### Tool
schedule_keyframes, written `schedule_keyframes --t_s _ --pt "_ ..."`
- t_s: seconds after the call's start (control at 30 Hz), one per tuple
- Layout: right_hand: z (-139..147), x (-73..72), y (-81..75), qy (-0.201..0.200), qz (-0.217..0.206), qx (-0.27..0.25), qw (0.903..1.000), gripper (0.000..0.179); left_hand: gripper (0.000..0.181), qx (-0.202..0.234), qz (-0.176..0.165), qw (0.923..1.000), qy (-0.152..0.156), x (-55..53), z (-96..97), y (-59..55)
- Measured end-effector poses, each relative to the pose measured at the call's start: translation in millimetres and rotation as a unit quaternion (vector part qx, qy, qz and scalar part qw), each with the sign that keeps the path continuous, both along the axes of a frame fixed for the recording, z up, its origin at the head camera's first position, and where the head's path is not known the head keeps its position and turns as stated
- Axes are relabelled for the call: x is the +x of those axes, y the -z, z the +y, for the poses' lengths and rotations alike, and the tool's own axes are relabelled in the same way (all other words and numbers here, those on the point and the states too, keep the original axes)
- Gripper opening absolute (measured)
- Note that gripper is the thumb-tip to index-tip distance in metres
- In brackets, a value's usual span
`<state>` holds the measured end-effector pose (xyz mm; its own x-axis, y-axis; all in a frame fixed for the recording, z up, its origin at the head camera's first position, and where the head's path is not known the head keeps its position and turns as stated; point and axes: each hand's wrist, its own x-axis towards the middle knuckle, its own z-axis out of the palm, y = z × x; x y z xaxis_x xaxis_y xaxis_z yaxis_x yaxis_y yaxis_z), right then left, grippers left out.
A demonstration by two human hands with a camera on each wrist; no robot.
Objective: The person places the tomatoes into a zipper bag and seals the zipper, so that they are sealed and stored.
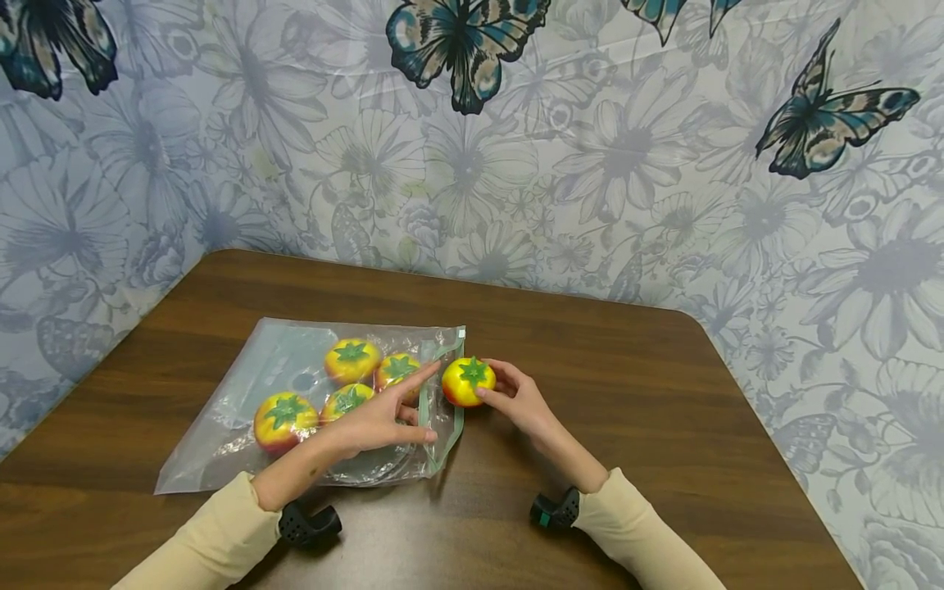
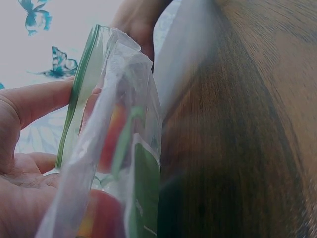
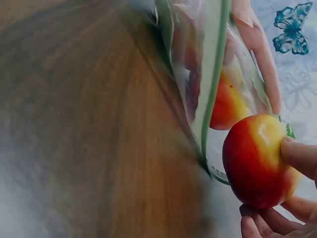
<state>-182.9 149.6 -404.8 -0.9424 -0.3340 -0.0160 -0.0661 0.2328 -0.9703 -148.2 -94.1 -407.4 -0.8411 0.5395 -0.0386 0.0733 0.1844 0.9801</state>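
A red-and-yellow toy tomato (image 1: 469, 382) with a green star-shaped top is pinched between the thumb and fingers of my right hand (image 1: 519, 401). It is at the mouth of a clear zip bag (image 1: 243, 385) lying on the table. Several similar tomatoes (image 1: 285, 418) are inside the bag. My left hand (image 1: 376, 422) lies over the bag near its mouth, index finger and thumb spread and straight. In the left wrist view, its fingers touch the green zip edge (image 2: 74, 104). The right wrist view shows the held tomato (image 3: 260, 161) just outside the parted zip edge.
The brown wooden table (image 1: 590, 352) stands against a wall covering (image 1: 516, 180) printed with flowers and butterflies. Its rounded far corners show. Black bands (image 1: 310, 524) are worn at both wrists, below cream sleeves.
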Motion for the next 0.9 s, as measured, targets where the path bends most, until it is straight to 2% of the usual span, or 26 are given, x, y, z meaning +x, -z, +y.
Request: schedule_keyframes --t_s 0.13,0.57,0.77,0.9 --pt "-7 9.3 -11.0 -0.015 -0.007 0.004 0.9999 0.050 0.092 0.003 0.000 1.0000 0.004 -0.4 -0.1 -0.3" --pt "-15 12.7 -1.3 -0.034 0.015 0.011 0.9992 0.048 0.092 0.015 0.001 0.9998 0.011 -0.7 -0.4 0.6" --pt "-17 13.1 2.0 -0.031 0.033 0.020 0.9988 0.048 0.091 0.021 0.000 0.9997 0.010 -1.7 -0.6 1.0" --pt "-15 11.8 1.5 -0.051 0.030 0.026 0.9979 0.051 0.091 0.022 -0.005 0.9997 0.009 -1.8 -0.7 0.4"
